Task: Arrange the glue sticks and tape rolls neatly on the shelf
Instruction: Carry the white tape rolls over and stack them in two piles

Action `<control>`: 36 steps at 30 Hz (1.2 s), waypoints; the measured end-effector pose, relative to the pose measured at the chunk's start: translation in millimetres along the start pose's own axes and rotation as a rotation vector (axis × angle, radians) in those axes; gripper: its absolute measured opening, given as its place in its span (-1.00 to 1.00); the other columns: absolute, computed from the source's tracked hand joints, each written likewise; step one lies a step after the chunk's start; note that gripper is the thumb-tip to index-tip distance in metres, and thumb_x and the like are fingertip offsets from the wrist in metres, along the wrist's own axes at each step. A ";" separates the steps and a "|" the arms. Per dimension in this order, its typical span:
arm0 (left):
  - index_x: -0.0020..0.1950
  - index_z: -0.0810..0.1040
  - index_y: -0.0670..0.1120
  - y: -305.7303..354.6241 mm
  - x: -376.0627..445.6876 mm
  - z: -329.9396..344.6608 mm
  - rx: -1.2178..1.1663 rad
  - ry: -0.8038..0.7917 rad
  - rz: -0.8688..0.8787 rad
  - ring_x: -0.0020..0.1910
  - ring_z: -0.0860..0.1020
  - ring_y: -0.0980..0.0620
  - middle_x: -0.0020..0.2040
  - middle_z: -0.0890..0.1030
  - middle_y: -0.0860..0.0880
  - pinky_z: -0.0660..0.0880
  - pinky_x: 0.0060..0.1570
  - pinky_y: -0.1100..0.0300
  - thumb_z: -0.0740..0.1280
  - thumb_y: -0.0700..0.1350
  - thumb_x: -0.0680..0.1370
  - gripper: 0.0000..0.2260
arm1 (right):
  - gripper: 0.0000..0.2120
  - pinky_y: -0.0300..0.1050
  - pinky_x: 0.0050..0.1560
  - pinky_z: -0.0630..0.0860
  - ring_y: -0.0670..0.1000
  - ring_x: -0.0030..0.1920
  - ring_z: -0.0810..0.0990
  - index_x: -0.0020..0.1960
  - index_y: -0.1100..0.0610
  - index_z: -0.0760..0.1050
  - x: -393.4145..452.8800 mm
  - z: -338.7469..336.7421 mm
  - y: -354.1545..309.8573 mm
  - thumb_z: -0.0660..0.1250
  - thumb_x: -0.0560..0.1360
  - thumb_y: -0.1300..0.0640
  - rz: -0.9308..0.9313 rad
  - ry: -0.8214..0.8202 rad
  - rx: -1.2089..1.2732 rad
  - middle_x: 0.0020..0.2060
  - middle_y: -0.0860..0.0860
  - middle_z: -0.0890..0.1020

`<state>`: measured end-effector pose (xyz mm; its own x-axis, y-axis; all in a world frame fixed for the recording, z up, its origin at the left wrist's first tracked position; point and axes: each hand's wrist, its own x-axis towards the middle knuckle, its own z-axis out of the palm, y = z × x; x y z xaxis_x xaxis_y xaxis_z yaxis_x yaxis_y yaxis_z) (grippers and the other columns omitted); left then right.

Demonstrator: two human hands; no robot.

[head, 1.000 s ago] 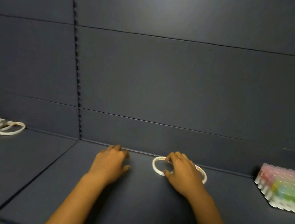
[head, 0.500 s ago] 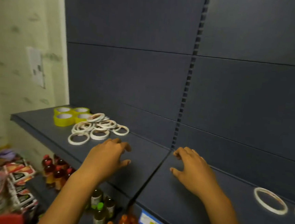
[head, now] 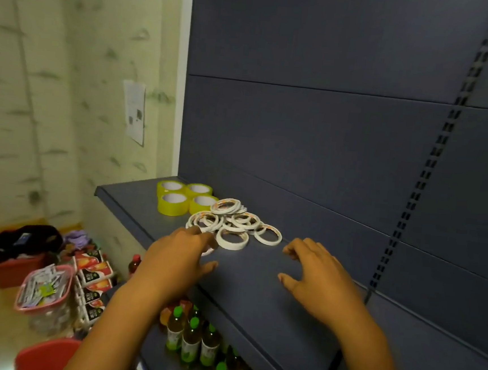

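Note:
A loose pile of several thin white tape rolls (head: 233, 223) lies on the dark blue shelf (head: 257, 289). Behind it, at the shelf's left end, stand several wide yellow tape rolls (head: 187, 199) in a block. My left hand (head: 177, 263) hovers at the near edge of the white pile, its fingertips over the nearest rolls and holding nothing that I can see. My right hand (head: 316, 275) is spread above bare shelf to the right of the pile, fingers loosely bent and empty. No glue sticks are in view.
The shelf's back panel (head: 328, 148) rises right behind the rolls. Below the shelf stand green-capped bottles (head: 191, 339). On the floor to the left are a pink basket (head: 43, 288) of packets, stacked boxes (head: 92, 283) and a red bin (head: 11, 267).
My view swung left from the right shelf section to the tape pile. My right hand left the white roll there. Both hands have moved toward the pile.

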<state>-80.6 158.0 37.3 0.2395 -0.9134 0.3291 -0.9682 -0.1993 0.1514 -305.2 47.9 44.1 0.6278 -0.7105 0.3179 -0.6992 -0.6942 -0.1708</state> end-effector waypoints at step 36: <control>0.00 0.70 0.12 -185.1 209.4 136.4 -0.229 -0.137 0.133 0.05 0.49 0.16 0.02 0.61 0.14 0.50 -0.02 0.24 0.48 -0.10 0.44 -0.82 | -0.65 -0.14 0.32 0.34 0.02 0.33 0.39 0.40 0.02 0.40 298.9 154.7 -40.0 0.23 0.63 0.03 -0.068 -0.182 -0.162 0.38 0.01 0.41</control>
<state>138.9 -44.8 -48.9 0.0840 -0.9687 0.2335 -0.9452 -0.0033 0.3266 -36.7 -154.5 1.7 0.7160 -0.6822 0.1481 -0.6899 -0.7239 0.0016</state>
